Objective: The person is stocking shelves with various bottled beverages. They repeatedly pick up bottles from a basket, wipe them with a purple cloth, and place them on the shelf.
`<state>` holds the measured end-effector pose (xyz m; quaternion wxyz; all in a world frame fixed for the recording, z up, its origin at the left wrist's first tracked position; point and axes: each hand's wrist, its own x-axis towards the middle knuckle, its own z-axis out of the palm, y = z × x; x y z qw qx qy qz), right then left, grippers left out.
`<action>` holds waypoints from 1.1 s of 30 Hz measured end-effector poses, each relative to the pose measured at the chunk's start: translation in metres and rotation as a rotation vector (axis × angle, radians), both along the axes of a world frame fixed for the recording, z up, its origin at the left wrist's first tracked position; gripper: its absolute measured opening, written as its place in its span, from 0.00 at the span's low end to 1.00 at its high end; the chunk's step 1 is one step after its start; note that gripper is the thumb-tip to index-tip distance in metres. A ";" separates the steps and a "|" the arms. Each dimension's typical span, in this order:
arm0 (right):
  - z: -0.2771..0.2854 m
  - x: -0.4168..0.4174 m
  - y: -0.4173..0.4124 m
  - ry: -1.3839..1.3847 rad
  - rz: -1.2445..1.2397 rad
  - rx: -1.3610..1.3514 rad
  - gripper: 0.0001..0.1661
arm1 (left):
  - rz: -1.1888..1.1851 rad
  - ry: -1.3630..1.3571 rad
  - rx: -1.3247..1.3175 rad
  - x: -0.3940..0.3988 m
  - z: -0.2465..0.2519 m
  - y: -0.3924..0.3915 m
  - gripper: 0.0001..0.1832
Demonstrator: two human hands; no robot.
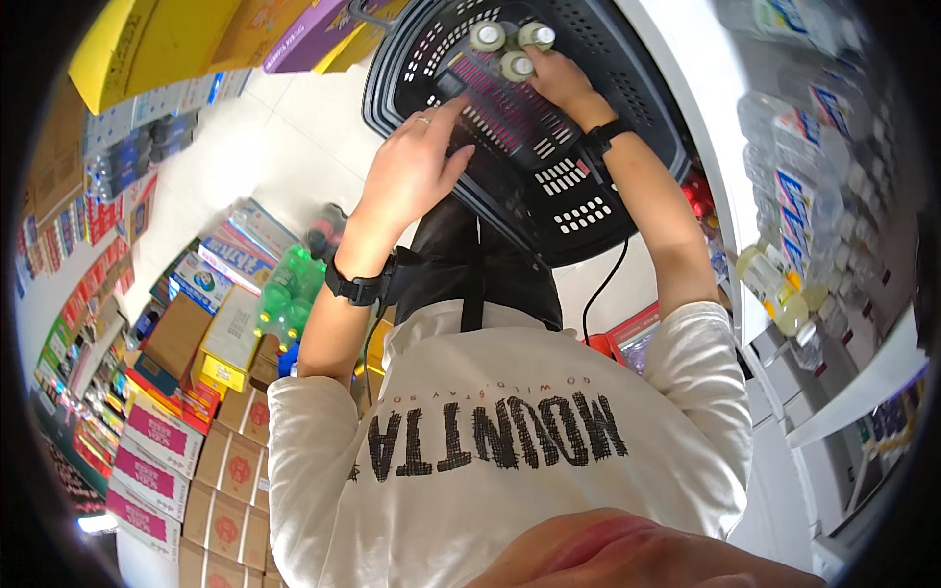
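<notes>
A black plastic shopping basket (639, 132) with slotted walls lies before me at the top of the view. Three bottles with white caps and pale contents stand together in its far part. My right hand (562, 82) reaches into the basket, its fingers against the nearest bottle (517, 66) and the right-hand bottle (537, 35); whether it grips one is unclear. Beside them is the third bottle (487, 35). My left hand (423, 158) is over the basket's left rim, thumb and fingers apart, its fingertips near a dark, pink-striped area inside the basket. Both wrists wear black straps.
A white shelf (717, 147) with clear bottles (790, 169) curves along the right. On the left are stacked cartons (231, 470), green bottles (290, 290) and a packed shelf. Yellow and purple boxes (309, 33) stand at the upper left. A black cable (603, 287) hangs below the basket.
</notes>
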<state>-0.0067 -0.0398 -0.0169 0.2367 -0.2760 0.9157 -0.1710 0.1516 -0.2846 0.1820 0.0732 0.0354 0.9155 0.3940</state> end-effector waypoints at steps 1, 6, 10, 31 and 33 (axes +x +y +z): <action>0.018 0.001 0.004 -0.017 -0.003 -0.033 0.26 | -0.013 0.038 -0.002 -0.004 0.006 0.001 0.27; 0.195 0.032 0.025 -0.031 0.074 -0.226 0.16 | -0.071 0.202 0.155 -0.025 0.072 0.018 0.18; 0.371 0.080 0.055 0.131 0.111 -0.410 0.17 | -0.280 0.623 0.326 -0.073 0.176 0.071 0.14; 0.707 0.186 0.521 1.739 -0.289 0.524 0.22 | -0.717 0.534 0.588 -0.112 0.347 0.437 0.07; 0.712 0.152 0.568 1.465 -0.645 0.511 0.31 | -0.724 0.495 0.526 -0.114 0.344 0.441 0.07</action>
